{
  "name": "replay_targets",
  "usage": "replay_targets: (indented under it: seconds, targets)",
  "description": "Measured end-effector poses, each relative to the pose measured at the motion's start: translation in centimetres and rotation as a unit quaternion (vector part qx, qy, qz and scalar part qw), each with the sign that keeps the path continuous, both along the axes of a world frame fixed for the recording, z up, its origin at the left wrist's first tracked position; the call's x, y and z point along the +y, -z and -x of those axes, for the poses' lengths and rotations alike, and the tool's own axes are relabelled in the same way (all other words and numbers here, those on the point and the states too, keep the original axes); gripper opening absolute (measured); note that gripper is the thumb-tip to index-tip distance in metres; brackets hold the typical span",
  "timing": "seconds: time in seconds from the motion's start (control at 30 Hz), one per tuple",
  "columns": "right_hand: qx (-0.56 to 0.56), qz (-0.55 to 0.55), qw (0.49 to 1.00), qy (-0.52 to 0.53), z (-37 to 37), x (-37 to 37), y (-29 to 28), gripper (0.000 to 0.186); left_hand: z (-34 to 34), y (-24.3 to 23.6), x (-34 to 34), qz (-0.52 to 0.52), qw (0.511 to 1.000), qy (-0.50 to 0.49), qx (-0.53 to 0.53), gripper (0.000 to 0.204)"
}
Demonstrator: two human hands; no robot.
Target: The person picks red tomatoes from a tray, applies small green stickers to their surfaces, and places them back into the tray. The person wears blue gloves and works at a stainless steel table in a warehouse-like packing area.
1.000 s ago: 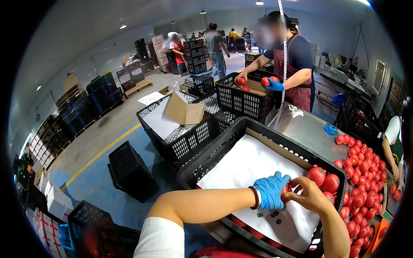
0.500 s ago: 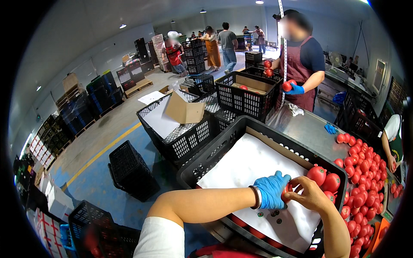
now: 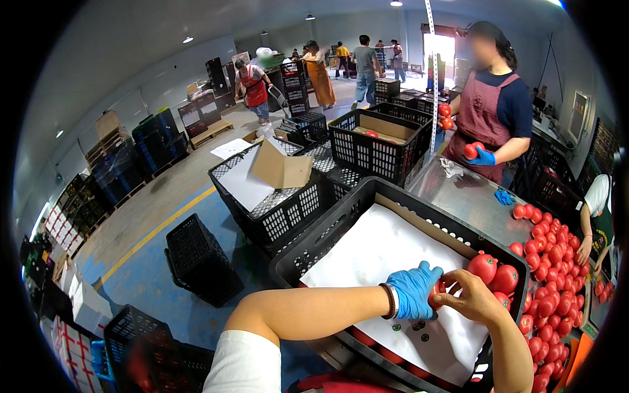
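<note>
My left hand (image 3: 414, 292), in a blue glove with a dark band at the wrist, is closed around a red tomato (image 3: 434, 297). The bare fingers of my right hand (image 3: 473, 299) are bent against the tomato's right side; what the fingertips pinch is partly hidden. Both hands are above the white paper (image 3: 357, 252) inside a large black crate (image 3: 285, 270). Several small dark round discs (image 3: 415, 328) lie on the paper just below my left hand. Beyond my right hand, a few tomatoes (image 3: 483, 267) sit in the crate's right corner.
A metal table (image 3: 468, 200) to the right bears a heap of tomatoes (image 3: 553, 262) and a crumpled blue glove (image 3: 503, 196). More black crates (image 3: 377, 147) stand ahead and left. Across the table, a co-worker in a maroon apron (image 3: 481, 118) holds tomatoes.
My hands and the tomato have stayed in place. The co-worker across the table has shifted right with the tomatoes. People in the background have walked on, and one in a red apron has turned.
</note>
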State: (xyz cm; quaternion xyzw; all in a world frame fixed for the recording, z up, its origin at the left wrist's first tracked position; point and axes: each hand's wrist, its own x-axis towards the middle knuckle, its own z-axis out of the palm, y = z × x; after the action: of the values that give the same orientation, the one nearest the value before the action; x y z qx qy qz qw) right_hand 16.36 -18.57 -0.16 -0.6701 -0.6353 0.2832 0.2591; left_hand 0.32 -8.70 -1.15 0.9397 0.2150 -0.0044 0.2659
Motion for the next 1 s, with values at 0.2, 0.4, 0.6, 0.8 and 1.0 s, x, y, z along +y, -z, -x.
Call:
replay_targets:
  seconds: [0.2, 0.4, 0.6, 0.8, 1.0]
  targets:
    - [-0.001, 0.001, 1.0, 0.001, 0.27, 0.0, -0.35, 0.052, -0.01, 0.37, 0.0, -0.005, 1.0, -0.005, -0.006, 0.063]
    - [0.003, -0.001, 1.0, -0.002, 0.06, -0.02, -0.13, 0.052, -0.05, 0.31, -0.03, -0.004, 1.0, -0.005, -0.002, 0.063]
    - [0.001, 0.0, 1.0, -0.004, 0.13, -0.01, -0.1, 0.053, 0.03, 0.2, -0.02, -0.004, 1.0, -0.006, 0.005, 0.066]
    - [-0.005, 0.001, 1.0, -0.003, 0.07, 0.0, -0.1, 0.054, -0.05, 0.27, 0.01, 0.0, 1.0, -0.005, 0.005, 0.068]
    - [-0.007, 0.005, 1.0, -0.001, 0.26, -0.03, -0.27, 0.054, 0.0, 0.14, -0.02, 0.006, 1.0, -0.006, 0.007, 0.071]
